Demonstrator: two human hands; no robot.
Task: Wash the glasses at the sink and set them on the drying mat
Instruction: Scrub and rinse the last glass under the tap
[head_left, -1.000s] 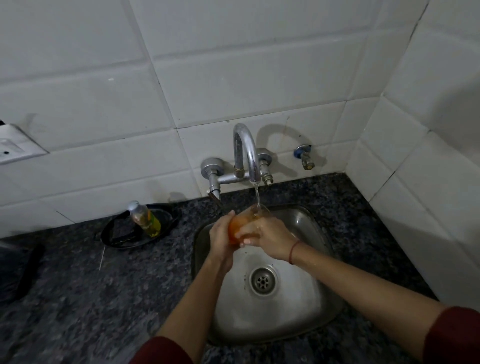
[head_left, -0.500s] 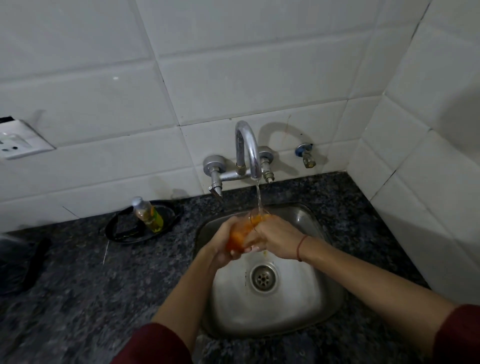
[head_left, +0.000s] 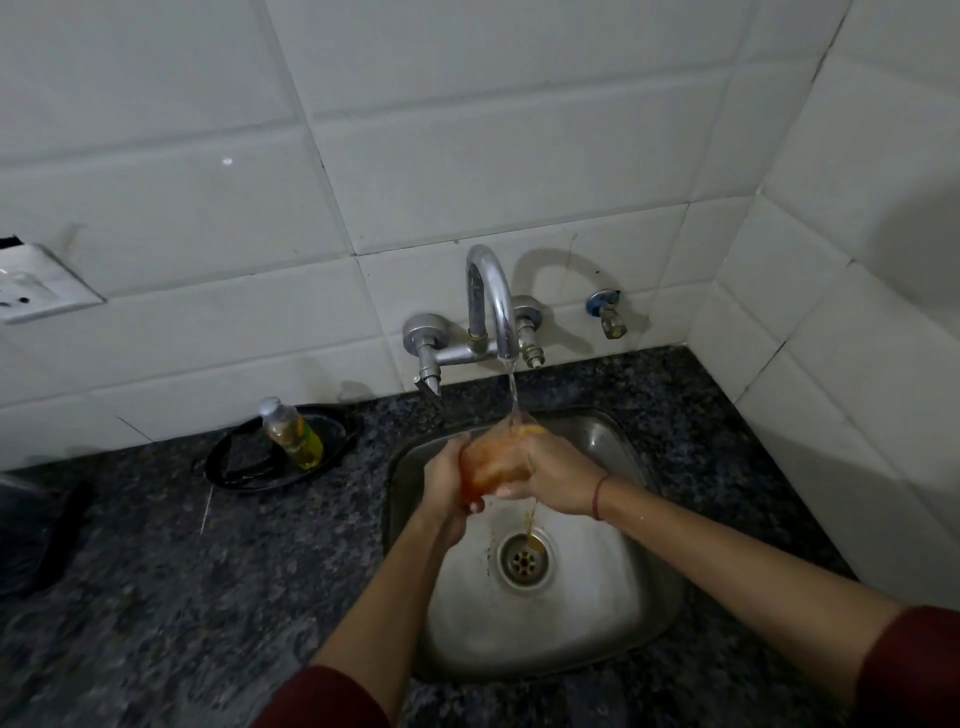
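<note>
A glass (head_left: 488, 462) tinted orange by the liquid in it is held over the steel sink (head_left: 613, 613), right under the running tap (head_left: 491, 301). My left hand (head_left: 447, 488) wraps its left side and base. My right hand (head_left: 550, 470) grips its right side near the rim. Water falls from the spout into the glass. A thin orange stream runs from under my hands down to the drain (head_left: 523, 558). No drying mat is in view.
A small bottle of yellow liquid (head_left: 291, 434) lies in a black dish (head_left: 234, 462) on the dark granite counter (head_left: 208, 571), left of the sink. A dark object (head_left: 36, 535) sits at the far left edge. Tiled walls close the back and right; a wall socket (head_left: 36, 283) is at left.
The glass has tipped between my hands and orange liquid now pours out toward the drain. The camera view has shifted slightly; both hands stay under the tap.
</note>
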